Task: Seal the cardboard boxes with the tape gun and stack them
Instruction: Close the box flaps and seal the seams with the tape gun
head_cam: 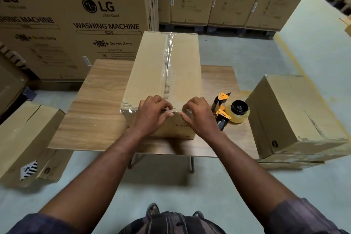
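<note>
Centre of frame: my left hand (152,113) and right hand (198,115), fingers curled, pinch clear tape (168,59) down over the near top edge of the box (148,74), fixing its end. The box sits on the worktop (95,100). The tape gun (232,112) lies just right, freeing both hands.

Both the left hand (152,113) and the right hand (198,115) cover the near top edge of the box (152,66), so the end of the clear tape (168,57) under the fingers (163,107) is hidden; pinching or only pressing, I cannot tell. Just below the fingers, the box's small print is too fine to read. Right of them, the wrist hides part of the handle of the tape gun (230,110). Far left, another carton (24,138) runs off the edge
</note>
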Action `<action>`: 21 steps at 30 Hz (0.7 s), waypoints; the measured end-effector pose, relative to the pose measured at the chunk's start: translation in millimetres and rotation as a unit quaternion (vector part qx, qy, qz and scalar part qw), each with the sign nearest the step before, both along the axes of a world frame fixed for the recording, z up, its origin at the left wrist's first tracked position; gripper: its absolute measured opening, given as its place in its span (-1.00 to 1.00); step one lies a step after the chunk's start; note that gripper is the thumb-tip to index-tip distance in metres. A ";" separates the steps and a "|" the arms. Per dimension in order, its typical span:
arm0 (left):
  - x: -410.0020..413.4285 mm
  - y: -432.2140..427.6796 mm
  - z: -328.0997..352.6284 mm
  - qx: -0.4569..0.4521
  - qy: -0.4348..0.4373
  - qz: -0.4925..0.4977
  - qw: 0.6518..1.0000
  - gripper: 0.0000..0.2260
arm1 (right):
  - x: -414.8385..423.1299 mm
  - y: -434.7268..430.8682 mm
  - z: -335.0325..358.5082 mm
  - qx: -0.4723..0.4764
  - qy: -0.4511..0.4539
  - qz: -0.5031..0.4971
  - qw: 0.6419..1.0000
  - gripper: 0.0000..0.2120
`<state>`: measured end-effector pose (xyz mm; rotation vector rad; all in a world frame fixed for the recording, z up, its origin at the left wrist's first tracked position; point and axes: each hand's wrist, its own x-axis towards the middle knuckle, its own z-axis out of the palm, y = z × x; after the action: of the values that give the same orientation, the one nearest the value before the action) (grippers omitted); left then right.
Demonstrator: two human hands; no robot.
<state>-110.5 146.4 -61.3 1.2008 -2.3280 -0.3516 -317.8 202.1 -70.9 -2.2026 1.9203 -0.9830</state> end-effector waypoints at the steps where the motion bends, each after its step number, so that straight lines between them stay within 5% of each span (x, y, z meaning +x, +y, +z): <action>1: 5.6 -1.7 -0.9 -0.007 0.000 0.022 1.000 -0.80 | 2.1 -0.2 -1.7 -0.001 -0.002 -0.004 1.000 -0.87; 7: 33.3 -4.4 -7.2 0.003 -0.024 0.012 1.000 -0.63 | 14.3 4.5 -5.8 0.018 0.035 -0.053 0.998 -0.78; 12: 53.9 -17.3 -3.0 -0.001 -0.001 0.037 0.999 -0.78 | 52.3 -15.5 -0.5 0.017 0.029 -0.047 0.998 -0.78; 17: 73.8 -24.2 -9.9 0.025 -0.011 -0.012 1.000 -0.60 | 56.3 -10.0 -16.5 0.012 0.025 -0.091 0.995 -0.72; 21: 93.9 -30.3 -7.1 -0.001 0.034 0.010 0.999 -0.72 | 74.6 -21.1 -9.6 0.029 0.036 -0.100 0.994 -0.69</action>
<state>-16.6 116.1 -68.4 1.1929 -2.2564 -0.3761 -243.2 181.0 -80.5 -2.0729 2.2078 -0.8708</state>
